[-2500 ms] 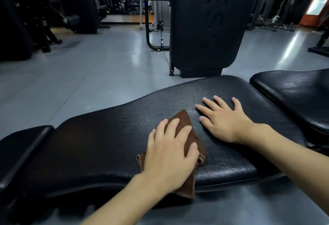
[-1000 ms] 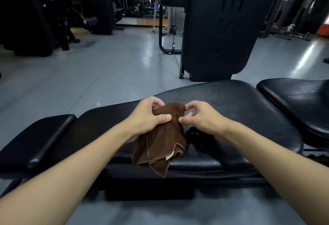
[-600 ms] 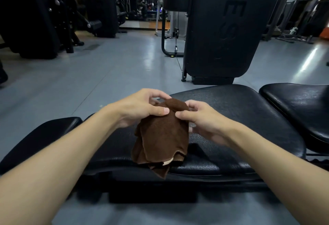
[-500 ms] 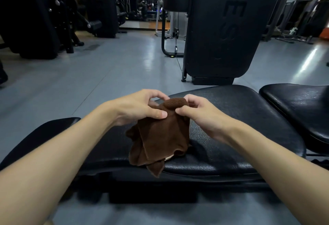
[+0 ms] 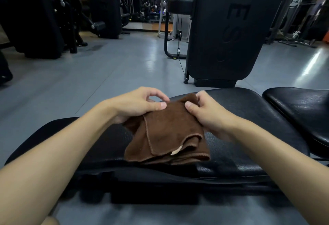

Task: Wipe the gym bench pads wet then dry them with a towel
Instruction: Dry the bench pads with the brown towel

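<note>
Our bare forearms reach forward and converge toward the middle. Our left hand (image 5: pixel 137 105) pinches the towel (image 5: pixel 170 132) at its top edge, thumb against curled fingers. Our right hand (image 5: pixel 208 116) pinches it just beside, thumb on top.

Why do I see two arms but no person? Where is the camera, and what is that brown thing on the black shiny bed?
The camera sits on the person's head and looks down, so you see only their own arms. The left hand and the right hand each pinch the top edge of a folded brown towel. Its lower part rests on a long black bench pad, a gym cushion, not a bed. Another black pad sits to the right. Behind stands a big dark gym machine on the grey floor.
</note>
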A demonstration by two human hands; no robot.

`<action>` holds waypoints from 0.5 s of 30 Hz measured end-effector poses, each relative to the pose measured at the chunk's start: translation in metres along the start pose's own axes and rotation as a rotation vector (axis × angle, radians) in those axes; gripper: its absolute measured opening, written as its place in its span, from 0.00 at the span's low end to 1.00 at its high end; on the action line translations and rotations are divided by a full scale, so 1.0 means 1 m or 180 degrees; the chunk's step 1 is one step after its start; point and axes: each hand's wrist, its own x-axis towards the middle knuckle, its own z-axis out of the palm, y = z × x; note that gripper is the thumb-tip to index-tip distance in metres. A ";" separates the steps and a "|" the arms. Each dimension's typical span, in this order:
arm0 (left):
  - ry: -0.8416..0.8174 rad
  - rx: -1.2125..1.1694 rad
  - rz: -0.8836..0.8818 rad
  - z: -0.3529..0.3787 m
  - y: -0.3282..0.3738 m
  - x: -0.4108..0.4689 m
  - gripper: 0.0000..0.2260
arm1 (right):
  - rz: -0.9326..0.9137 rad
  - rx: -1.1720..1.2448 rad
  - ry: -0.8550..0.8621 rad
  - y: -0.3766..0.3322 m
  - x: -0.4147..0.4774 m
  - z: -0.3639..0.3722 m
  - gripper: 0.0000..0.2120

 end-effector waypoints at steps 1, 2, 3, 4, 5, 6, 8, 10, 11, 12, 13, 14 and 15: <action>0.0008 0.0442 -0.0051 0.002 -0.005 0.002 0.10 | 0.0062 -0.0253 -0.0041 0.007 0.002 0.000 0.11; 0.0106 0.0993 -0.0060 0.008 -0.012 0.004 0.10 | 0.0060 -0.0717 -0.0099 0.016 0.003 -0.002 0.12; 0.0336 0.1524 0.0011 0.016 -0.021 0.006 0.12 | 0.0013 -0.1358 -0.0127 0.026 0.005 -0.005 0.12; 0.0631 0.1928 0.0148 0.029 -0.030 0.008 0.15 | -0.0036 -0.2024 -0.0095 0.035 0.006 -0.008 0.13; 0.0805 0.2167 0.0273 0.045 -0.038 0.008 0.19 | -0.0088 -0.2547 -0.0015 0.045 0.006 -0.012 0.15; 0.0810 0.2345 0.0328 0.066 -0.046 0.007 0.22 | -0.0130 -0.2895 0.0029 0.051 0.006 -0.015 0.17; 0.0596 0.2856 0.0174 0.111 -0.061 0.001 0.26 | -0.0224 -0.3364 -0.0099 0.063 0.005 -0.020 0.21; 0.0651 0.3269 -0.0016 0.142 -0.070 -0.007 0.31 | -0.0290 -0.3693 -0.0356 0.071 0.003 -0.023 0.23; 0.0747 0.3279 -0.0058 0.147 -0.072 -0.008 0.33 | -0.0307 -0.3778 -0.0431 0.074 0.003 -0.023 0.24; 0.0814 0.3203 -0.0077 0.147 -0.074 -0.007 0.34 | -0.0324 -0.3848 -0.0457 0.076 0.003 -0.023 0.24; 0.0863 0.3130 -0.0077 0.146 -0.075 -0.004 0.35 | -0.0337 -0.3901 -0.0445 0.078 0.005 -0.023 0.24; 0.0878 0.3084 -0.0088 0.144 -0.075 -0.002 0.35 | -0.0353 -0.3936 -0.0411 0.079 0.007 -0.022 0.24; 0.0890 0.3077 -0.0104 0.142 -0.075 0.002 0.34 | -0.0366 -0.3946 -0.0368 0.081 0.010 -0.021 0.24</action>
